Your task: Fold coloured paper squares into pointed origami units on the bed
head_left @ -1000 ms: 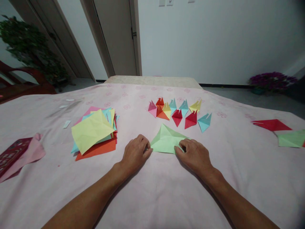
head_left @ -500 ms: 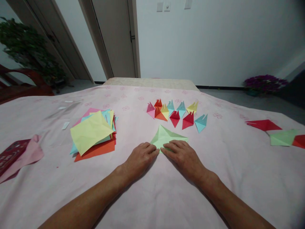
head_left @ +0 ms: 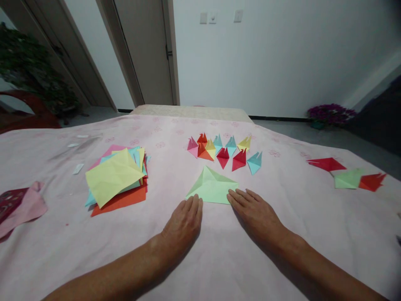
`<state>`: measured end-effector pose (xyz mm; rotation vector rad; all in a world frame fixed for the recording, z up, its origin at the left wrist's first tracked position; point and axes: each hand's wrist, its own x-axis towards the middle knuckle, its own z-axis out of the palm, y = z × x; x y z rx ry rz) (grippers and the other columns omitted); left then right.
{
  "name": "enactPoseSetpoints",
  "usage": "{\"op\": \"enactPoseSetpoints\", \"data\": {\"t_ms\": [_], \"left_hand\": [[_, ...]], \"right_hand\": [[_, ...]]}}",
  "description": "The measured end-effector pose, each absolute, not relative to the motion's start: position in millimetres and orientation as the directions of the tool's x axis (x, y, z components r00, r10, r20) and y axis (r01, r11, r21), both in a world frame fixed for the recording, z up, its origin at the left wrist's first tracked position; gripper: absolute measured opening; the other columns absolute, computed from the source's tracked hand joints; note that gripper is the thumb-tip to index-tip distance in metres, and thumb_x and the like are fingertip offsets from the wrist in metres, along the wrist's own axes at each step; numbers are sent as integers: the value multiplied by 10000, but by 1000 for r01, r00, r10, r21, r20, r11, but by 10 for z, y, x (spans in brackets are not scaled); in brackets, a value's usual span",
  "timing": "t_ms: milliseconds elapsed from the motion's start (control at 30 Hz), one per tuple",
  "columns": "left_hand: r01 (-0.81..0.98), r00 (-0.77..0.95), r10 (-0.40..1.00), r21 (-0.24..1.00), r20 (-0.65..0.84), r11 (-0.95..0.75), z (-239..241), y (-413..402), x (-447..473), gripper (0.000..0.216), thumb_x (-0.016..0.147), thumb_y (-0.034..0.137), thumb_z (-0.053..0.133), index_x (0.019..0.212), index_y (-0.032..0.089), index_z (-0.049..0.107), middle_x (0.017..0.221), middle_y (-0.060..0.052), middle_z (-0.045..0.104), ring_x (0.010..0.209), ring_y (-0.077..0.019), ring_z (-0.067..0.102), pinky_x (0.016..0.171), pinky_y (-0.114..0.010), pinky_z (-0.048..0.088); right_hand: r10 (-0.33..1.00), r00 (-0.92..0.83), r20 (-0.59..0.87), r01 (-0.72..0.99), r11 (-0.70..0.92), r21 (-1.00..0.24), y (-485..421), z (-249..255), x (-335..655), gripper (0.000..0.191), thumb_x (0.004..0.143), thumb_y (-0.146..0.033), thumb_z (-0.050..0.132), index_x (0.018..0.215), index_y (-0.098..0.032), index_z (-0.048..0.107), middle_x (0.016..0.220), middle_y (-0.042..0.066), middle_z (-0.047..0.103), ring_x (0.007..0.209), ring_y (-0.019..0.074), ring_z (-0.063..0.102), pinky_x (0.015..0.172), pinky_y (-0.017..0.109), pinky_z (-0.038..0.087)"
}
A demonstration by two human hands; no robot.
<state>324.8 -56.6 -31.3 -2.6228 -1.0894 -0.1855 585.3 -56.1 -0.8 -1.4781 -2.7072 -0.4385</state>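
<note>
A light green sheet of paper (head_left: 214, 188), folded to a wide triangle-like shape with its point away from me, lies flat on the cloth. My left hand (head_left: 188, 215) rests its outstretched fingertips at the paper's near left corner. At the near right corner, the fingers of my right hand (head_left: 250, 205) lie flat on the paper's edge. Neither hand grips anything. Just beyond the paper stand several small folded paper cranes, among them a dark red crane (head_left: 239, 160), a light blue crane (head_left: 255, 162) and a pink crane (head_left: 192, 147).
A pile of coloured paper sheets (head_left: 114, 175) lies at left on the pink flowered tablecloth (head_left: 150, 259). Further left is a dark red packet (head_left: 11, 205) with pink paper. At right lie a red folded paper (head_left: 327, 164), a green folded paper (head_left: 348, 179) and a red-orange one (head_left: 372, 182).
My hands have moved apart along the paper's near edge, from its middle to the two corners, leaving that edge uncovered. The camera view has shifted slightly.
</note>
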Motion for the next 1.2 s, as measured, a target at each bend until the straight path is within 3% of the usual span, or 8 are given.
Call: {"op": "enactPoseSetpoints", "data": {"t_ms": [100,233,433,567,700,867,967,1200], "left_hand": [[735,678,700,-228,225,-639,-358,-624,3275,505,881,13,395,1381,23,462,1429,-234,498,1295,-315,512,1041,-451,450],[718,696,695,-162,177,-677,-322,-568,3236,510,875,6,405,1379,49,469,1428,-211,510,1297,-292,521,1059,-418,454],[712,689,692,-21,217,-702,-237,-433,3083,488,900,23,386,1375,106,462,1441,-182,506,1343,-247,477,1066,-392,458],[715,672,690,8,268,-699,-246,-453,3094,403,942,77,393,1319,133,523,1400,-169,551,1303,-266,517,1048,-437,468],[712,666,696,51,269,-700,-248,-518,3169,380,963,203,453,1334,174,529,1393,-150,558,1273,-286,533,1038,-463,462],[727,650,730,108,213,-679,-212,-528,3158,442,972,367,465,1397,244,473,1470,-111,484,1346,-285,455,1130,-495,345],[718,660,725,116,196,-686,-190,-516,3115,504,963,470,454,1428,279,437,1511,-91,434,1391,-299,394,1153,-511,294],[747,632,761,150,146,-648,-182,-490,3086,546,945,526,456,1460,359,390,1547,-101,370,1424,-333,324,1133,-579,258]], "right_hand": [[890,-438,127,898,425,117,-400,243,5758,343,841,-36,511,1039,-218,724,1133,58,726,1010,236,660,885,370,500],[950,-201,238,977,211,-20,-47,425,5536,468,899,-256,553,1363,-205,526,1217,123,664,1107,293,589,880,399,462],[996,-16,-88,968,-7,-250,66,219,5494,636,843,-324,578,1448,-215,412,1118,112,704,954,290,663,719,341,443],[996,-23,-86,881,-20,-472,-214,74,5627,632,789,-277,600,1402,-224,454,1055,72,714,898,234,669,718,296,441],[993,70,-93,827,-110,-551,-228,-36,5746,510,776,-300,614,1278,-221,575,893,35,704,770,201,653,649,284,430],[988,132,-78,493,-134,-859,60,-183,5736,626,701,-337,723,1275,-139,568,837,41,692,696,176,643,593,265,464],[993,104,-56,423,-95,-901,53,-232,5652,520,688,-292,726,1185,-170,639,805,34,709,681,183,648,577,263,473],[994,-28,110,573,106,-812,-139,-125,5545,157,733,-205,590,818,-188,721,837,23,681,740,173,629,658,265,474]]}}
